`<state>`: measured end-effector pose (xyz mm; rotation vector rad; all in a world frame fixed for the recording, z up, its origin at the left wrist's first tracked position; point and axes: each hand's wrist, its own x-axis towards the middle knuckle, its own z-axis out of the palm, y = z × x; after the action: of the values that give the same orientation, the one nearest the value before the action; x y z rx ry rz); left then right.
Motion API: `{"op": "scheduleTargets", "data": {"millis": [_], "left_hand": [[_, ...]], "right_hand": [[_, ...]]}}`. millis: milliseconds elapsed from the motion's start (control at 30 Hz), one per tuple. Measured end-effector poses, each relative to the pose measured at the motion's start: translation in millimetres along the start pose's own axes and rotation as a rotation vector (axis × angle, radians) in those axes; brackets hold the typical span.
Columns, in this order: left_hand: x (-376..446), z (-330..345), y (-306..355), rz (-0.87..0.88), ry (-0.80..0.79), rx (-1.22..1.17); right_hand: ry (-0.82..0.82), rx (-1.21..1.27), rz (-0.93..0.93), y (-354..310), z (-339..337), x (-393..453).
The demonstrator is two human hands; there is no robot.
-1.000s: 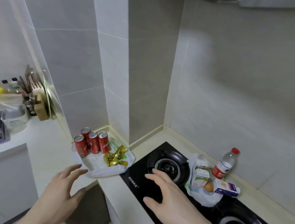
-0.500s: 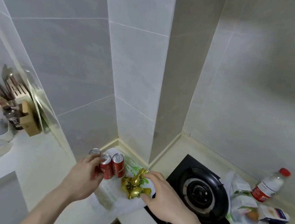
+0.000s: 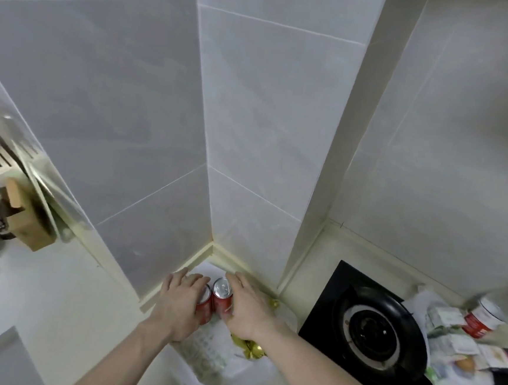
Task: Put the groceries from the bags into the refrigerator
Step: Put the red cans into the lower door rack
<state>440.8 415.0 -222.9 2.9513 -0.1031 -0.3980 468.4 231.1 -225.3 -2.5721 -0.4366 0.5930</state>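
both hands (image 3: 180, 304) (image 3: 250, 310) forward, fingers curled

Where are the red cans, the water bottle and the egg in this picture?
red cans (image 3: 222, 294): head view, on the silver top of the right-hand can, between the two hands.
water bottle (image 3: 485, 317): head view, on its red-and-white label.
egg (image 3: 466, 363): head view, on its brown shell.

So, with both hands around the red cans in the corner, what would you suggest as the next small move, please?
Probably lift the cans straight up off the bag. The left hand and right hand already grip the red cans from either side, upright on the white bag, and the gold-wrapped items lie close by, so sliding sideways could knock them.
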Motion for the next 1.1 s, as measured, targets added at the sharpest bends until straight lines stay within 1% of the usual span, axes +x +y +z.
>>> {"op": "scheduleTargets", "data": {"millis": [200, 367, 433, 500, 667, 800, 867, 1000, 1100], "left_hand": [[16, 4, -9, -0.005, -0.027, 0.012], [20, 0, -12, 0.018, -0.031, -0.03], [18, -2, -12, 0.029, -0.046, -0.065], [13, -6, -11, 0.047, -0.029, -0.111], [-9, -16, -3, 0.068, 0.123, -0.283], [-27, -39, 31, 0.131, 0.223, -0.41], [-34, -51, 58, 0.198, 0.223, -0.49], [-47, -67, 120, 0.397, 0.206, -0.567], [-59, -71, 172, 0.495, 0.173, -0.588]], "right_hand": [[-0.074, -0.076, -0.001, -11, 9, 31], [-0.01, -0.072, 0.051, -9, 19, 43], [0.013, -0.046, 0.067, -9, 17, 41], [0.054, 0.005, 0.076, -8, 10, 31], [0.217, 0.193, 0.102, 4, -26, -27], [0.347, 0.327, 0.126, 21, -57, -95], [0.426, 0.374, 0.159, 33, -67, -131], [0.583, 0.467, 0.254, 62, -78, -204], [0.716, 0.507, 0.332, 84, -82, -265]]}}
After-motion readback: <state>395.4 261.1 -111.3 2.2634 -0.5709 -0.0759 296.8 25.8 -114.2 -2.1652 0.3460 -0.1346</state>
